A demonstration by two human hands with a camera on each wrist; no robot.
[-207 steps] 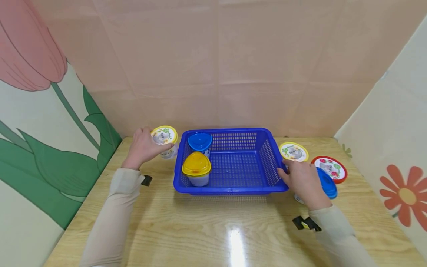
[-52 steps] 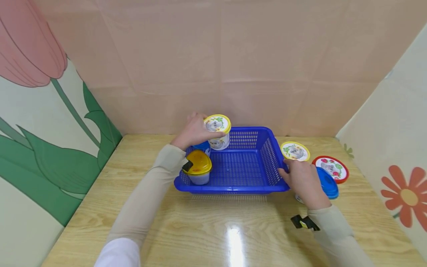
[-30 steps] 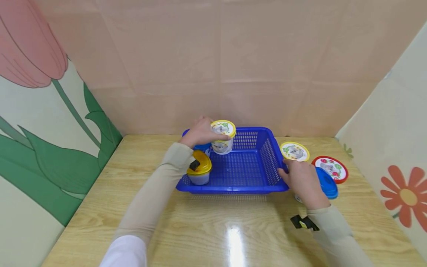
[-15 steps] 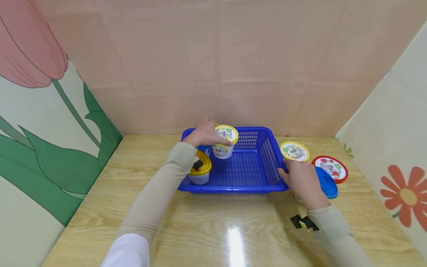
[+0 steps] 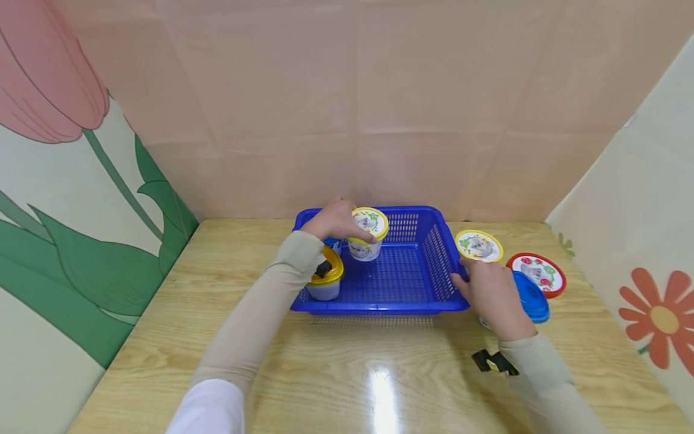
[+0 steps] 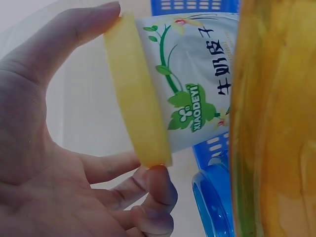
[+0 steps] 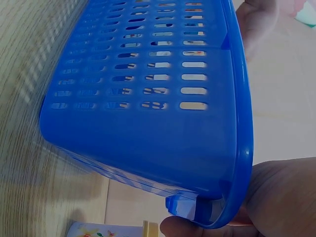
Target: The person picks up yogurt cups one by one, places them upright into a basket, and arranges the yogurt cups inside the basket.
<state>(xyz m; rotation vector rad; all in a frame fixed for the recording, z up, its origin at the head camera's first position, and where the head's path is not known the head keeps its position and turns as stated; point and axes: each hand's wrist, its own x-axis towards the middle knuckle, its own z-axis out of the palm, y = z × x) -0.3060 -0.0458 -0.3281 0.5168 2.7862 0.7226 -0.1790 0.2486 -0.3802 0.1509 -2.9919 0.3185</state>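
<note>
My left hand (image 5: 336,220) grips a round white tub (image 5: 365,250) by its yellow lid, thumb on one side and fingers on the other. The tub is upright within the back left part of a blue plastic basket (image 5: 379,309). In the left wrist view its printed side (image 6: 192,79) shows green leaves and lettering. A tub with a domed yellow lid (image 5: 325,289) stands in the basket's front left corner, under my left wrist. Behind it a blue-lidded tub (image 5: 335,245) is mostly hidden. My right hand (image 5: 496,298) holds the basket's right rim (image 7: 242,123).
Right of the basket, a yellow-lidded tub (image 5: 479,246), a red-lidded tub (image 5: 538,274) and a blue-lidded tub (image 5: 532,298) stand on the wooden table (image 5: 303,374). Walls close in the back and both sides.
My left hand took the yellow-lidded tub from the table left of the basket, carried it right over the rim and lowered it inside. The right hand stays on the basket.
</note>
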